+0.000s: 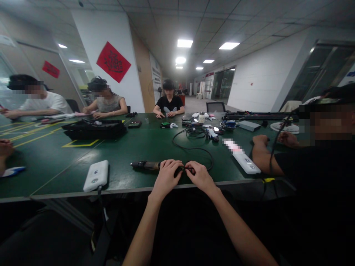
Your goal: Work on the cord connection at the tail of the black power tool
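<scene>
An electric screwdriver [145, 165] lies on the green table near its front edge, its metal tip to the left. My left hand [169, 173] is closed over the rear end of its body. Just to the right, my right hand [200, 175] pinches the black cable [208, 150] close to where it meets the tool. The fingertips of both hands are close together, and they partly hide the joint between cable and tool. From my right hand the cable loops back toward a tangle of cords further up the table.
On the green table [66, 177], a white power bank [96, 175] is at left and another [246, 163] at right, beside a co-worker's arm [263, 155]. A black tray [94, 129] stands further back. Coiled cords [194, 129] and small devices lie mid-table. Several people sit around.
</scene>
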A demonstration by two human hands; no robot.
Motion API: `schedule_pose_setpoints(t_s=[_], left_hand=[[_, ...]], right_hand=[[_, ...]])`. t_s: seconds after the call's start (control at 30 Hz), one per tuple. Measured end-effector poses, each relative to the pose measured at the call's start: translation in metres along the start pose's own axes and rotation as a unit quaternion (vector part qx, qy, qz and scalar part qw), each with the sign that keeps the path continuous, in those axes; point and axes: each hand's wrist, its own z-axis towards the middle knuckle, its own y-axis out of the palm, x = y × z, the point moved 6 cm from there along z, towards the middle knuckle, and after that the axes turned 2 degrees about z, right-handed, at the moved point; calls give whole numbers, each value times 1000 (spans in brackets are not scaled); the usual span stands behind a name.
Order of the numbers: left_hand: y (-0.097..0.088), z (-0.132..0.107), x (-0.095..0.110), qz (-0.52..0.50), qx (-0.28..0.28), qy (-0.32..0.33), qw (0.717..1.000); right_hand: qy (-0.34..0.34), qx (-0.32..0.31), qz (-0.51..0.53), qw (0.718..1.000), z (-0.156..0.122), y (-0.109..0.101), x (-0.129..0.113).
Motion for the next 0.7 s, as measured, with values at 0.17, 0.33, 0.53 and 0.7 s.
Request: schedule_pose_setpoints(t_s=[0.17,0.33,0.53,0.7], left_hand=[[0,0,0,0,0,-5,1000],[0,1,1,-2,-4,-2,1000],[1,1,-1,-2,1,-14,1000],[-1,0,1,-6,-5,-6,1000]], right_hand=[[-1,4,3,1000,0,0,0],[2,1,4,1000,1,1,2],[2,0,4,1000,0,1,2],[3,-2,5,1000,1,1,1]])
